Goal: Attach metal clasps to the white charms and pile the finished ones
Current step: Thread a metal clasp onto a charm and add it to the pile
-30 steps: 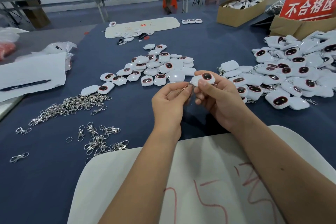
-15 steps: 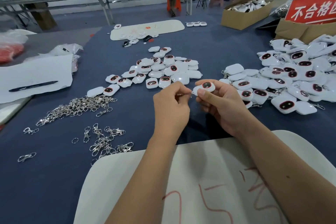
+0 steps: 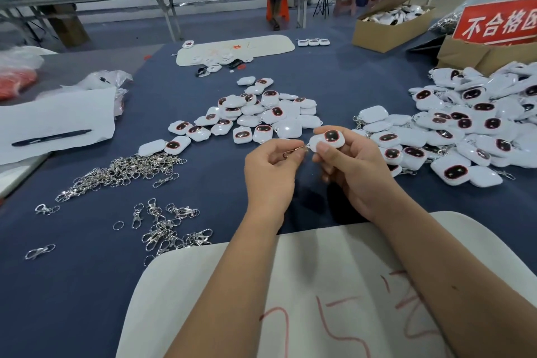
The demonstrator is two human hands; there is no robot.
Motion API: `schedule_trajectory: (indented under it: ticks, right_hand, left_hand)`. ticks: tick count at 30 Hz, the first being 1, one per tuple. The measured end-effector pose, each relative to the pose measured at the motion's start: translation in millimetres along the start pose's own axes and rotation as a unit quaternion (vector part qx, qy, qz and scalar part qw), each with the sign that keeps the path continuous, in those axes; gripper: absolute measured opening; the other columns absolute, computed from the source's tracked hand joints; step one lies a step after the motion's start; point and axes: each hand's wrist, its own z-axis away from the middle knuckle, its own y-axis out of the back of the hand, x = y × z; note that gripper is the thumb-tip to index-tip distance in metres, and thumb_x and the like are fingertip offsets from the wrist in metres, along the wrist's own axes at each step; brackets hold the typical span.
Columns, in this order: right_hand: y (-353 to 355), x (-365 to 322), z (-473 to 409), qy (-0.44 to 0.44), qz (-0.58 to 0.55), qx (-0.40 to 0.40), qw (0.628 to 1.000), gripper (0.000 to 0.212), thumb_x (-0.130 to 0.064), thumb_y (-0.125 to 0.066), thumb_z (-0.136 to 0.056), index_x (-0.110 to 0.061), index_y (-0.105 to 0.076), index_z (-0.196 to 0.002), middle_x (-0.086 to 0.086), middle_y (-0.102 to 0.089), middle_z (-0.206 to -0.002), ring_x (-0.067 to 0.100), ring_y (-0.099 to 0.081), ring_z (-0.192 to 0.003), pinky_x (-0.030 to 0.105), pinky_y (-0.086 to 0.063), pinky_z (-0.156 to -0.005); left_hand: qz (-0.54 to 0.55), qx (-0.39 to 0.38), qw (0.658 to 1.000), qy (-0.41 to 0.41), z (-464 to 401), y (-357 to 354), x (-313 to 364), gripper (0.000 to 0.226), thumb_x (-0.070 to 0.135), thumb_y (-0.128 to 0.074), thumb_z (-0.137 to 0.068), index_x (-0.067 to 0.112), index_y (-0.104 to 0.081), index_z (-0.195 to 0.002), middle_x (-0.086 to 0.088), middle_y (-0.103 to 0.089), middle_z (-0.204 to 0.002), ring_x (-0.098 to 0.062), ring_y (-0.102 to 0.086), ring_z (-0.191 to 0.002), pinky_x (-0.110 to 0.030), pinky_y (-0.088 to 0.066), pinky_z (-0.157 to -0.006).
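My right hand (image 3: 353, 166) pinches a white charm (image 3: 327, 139) with a dark oval face, held above the blue table. My left hand (image 3: 270, 171) pinches a metal clasp (image 3: 295, 150) whose end meets the charm's left edge. A loose group of white charms (image 3: 255, 116) lies just beyond my hands. A bigger heap of charms with clasps (image 3: 465, 125) covers the right side. Loose metal clasps (image 3: 128, 168) lie in a pile at the left, with a smaller scatter of clasps (image 3: 168, 229) nearer to me.
A white board (image 3: 334, 285) with red marks lies under my forearms. Paper with a black pen (image 3: 50, 137) sits at far left. Cardboard boxes (image 3: 389, 26) and a red sign (image 3: 499, 23) stand at the back right. Another white board (image 3: 261, 46) lies at the far end.
The camera view shifted slightly. My hands stayed together at the middle; the clasp end has come up against the charm's left edge and now shows between my left fingers.
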Motion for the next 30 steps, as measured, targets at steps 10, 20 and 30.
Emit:
schedule_trajectory:
  ticks: [10, 20, 30]
  right_hand:
    - [1.5, -4.2, 0.4, -0.027, -0.053, -0.049, 0.997, 0.02, -0.02, -0.07, -0.091, -0.026, -0.079, -0.108, 0.005, -0.07, -0.084, 0.013, -0.055, -0.066, 0.024, -0.049, -0.06]
    - [0.4, -4.5, 1.2, -0.032, -0.037, -0.02, 0.999, 0.031, -0.023, -0.074, -0.084, -0.011, -0.071, -0.112, 0.006, -0.07, -0.082, 0.013, -0.057, -0.067, 0.022, -0.05, -0.06]
    - [2.0, -0.9, -1.8, -0.017, -0.021, 0.022, 0.999, 0.005, -0.028, -0.077, -0.087, -0.024, -0.078, -0.09, 0.002, -0.063, -0.07, 0.012, -0.05, -0.062, 0.024, -0.046, -0.056]
  left_hand:
    - [0.142, -0.013, 0.988, 0.064, 3.9, -4.2, 4.8, 0.012, 0.003, -0.077, -0.087, 0.015, -0.076, -0.087, -0.009, -0.077, -0.082, -0.018, -0.071, -0.08, -0.031, -0.058, -0.083]
    - [0.061, 0.012, 0.998, 0.014, 3.0, -3.7, 6.2, 0.02, 0.0, -0.074, -0.088, 0.018, -0.071, -0.08, 0.001, -0.073, -0.074, -0.01, -0.067, -0.07, -0.023, -0.053, -0.071]
    - [-0.165, -0.035, 0.977, -0.13, 6.0, -3.4, 2.3, 0.026, -0.001, -0.067, -0.088, 0.023, -0.07, -0.079, 0.014, -0.069, -0.077, -0.007, -0.064, -0.075, -0.009, -0.046, -0.066]
